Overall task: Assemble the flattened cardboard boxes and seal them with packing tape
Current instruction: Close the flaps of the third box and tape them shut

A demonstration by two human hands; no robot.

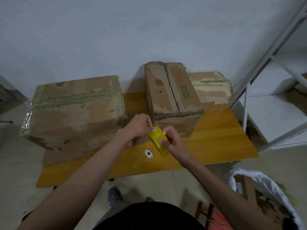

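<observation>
- right hand [172, 140] grips yellow tape roll [157, 141], thumb on its face, above table centre
- left hand [141, 124] pinches at roll's 12 o'clock edge, fingertips curled
- middle box [172, 92] at 12 o'clock of roll, top seam untaped
- large taped box [78, 112] at 9 o'clock
- flat cardboard [211, 85] at 1 o'clock
- white tag [148, 153] on wooden table [224, 138], 6 o'clock of roll

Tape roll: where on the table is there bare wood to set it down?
The widest bare stretch of the wooden table is right of the hands, before the unsealed box. A bare strip runs along the near edge, past the white sticker. The left is crowded by the taped box and flat cardboard.
</observation>
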